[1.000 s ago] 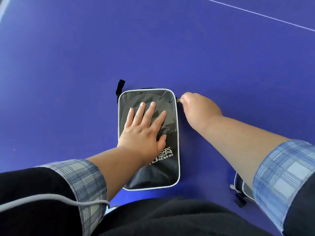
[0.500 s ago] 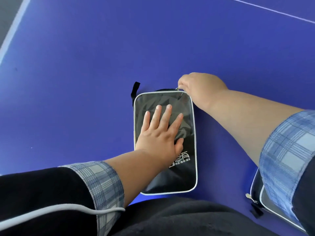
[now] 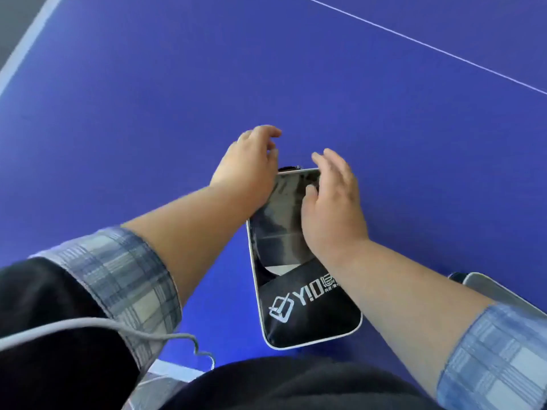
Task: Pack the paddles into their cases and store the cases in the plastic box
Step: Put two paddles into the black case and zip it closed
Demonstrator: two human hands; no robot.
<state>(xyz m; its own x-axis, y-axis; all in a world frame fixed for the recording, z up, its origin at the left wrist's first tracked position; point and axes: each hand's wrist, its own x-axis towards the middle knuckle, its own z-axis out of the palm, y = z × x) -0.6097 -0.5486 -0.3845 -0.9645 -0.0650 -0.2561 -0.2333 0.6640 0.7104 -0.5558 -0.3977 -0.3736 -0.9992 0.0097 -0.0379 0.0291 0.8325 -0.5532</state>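
Black case [image 3: 299, 306] w/ white trim lies flat on the blue table [image 3: 148, 113], near its front edge. Left hand [image 3: 248, 167] sits at the case's far left corner, fingers curled loose, nothing clearly gripped. Right hand [image 3: 331, 202] rests over the case's far right part, fingers spread, holding nothing. Right forearm covers part of the logo. Second case [image 3: 497, 291] lies right of the first, mostly hidden by the right arm. Grey cable [image 3: 118, 327] crosses the left sleeve.

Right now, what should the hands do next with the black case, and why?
Probably close both hands on the black case and lift it. It lies flat on the blue table, and the left hand and right hand are open at its far end, gripping nothing.
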